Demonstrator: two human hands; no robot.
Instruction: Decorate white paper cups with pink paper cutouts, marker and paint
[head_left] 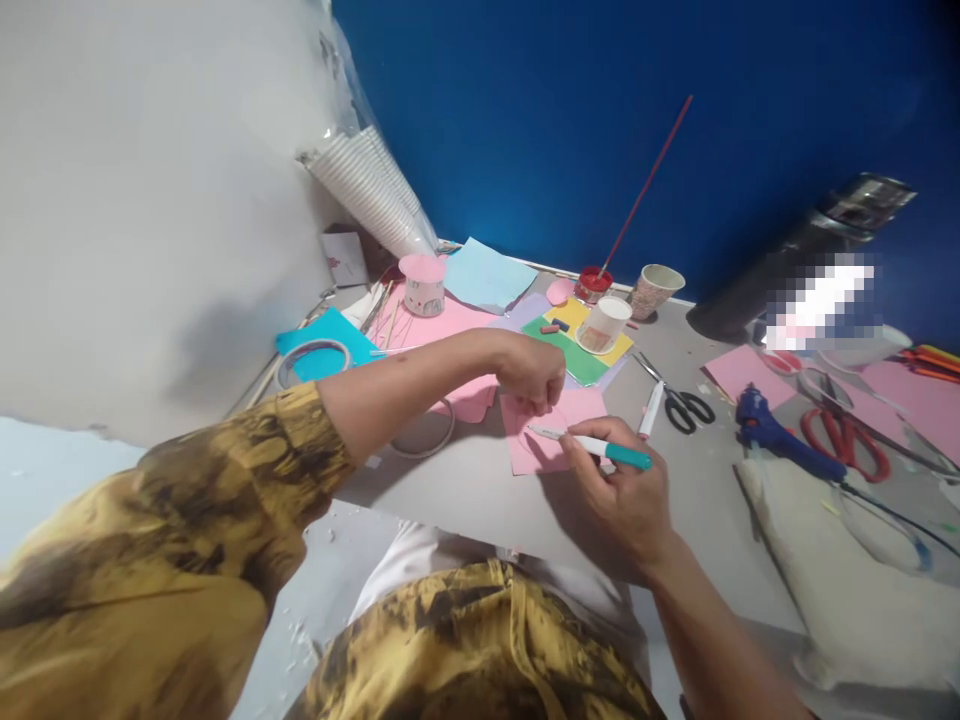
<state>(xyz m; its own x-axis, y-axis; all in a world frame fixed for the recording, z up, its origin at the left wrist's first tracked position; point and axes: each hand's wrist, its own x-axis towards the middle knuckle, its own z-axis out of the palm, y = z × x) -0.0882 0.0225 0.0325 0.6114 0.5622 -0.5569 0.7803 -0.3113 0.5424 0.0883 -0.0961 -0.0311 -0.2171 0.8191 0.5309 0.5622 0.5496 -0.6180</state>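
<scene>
My right hand [626,495] is closed around a white pen with a teal cap [592,446], its tip resting on a pink paper sheet [541,430] lying on the grey table [465,490]. My left hand [534,372] is curled, its fingertips pressing down on the upper part of that same pink sheet, just left of the pen tip. What the left fingers pinch, if anything, is hidden.
Black scissors [679,400], a white marker [651,408], a blue glue gun [780,440] and red scissors [844,440] lie to the right. Paper cups [604,323], a red pot with a stick [594,283], coloured papers [574,350], tape rolls [313,355] and a cup stack [371,190] sit behind.
</scene>
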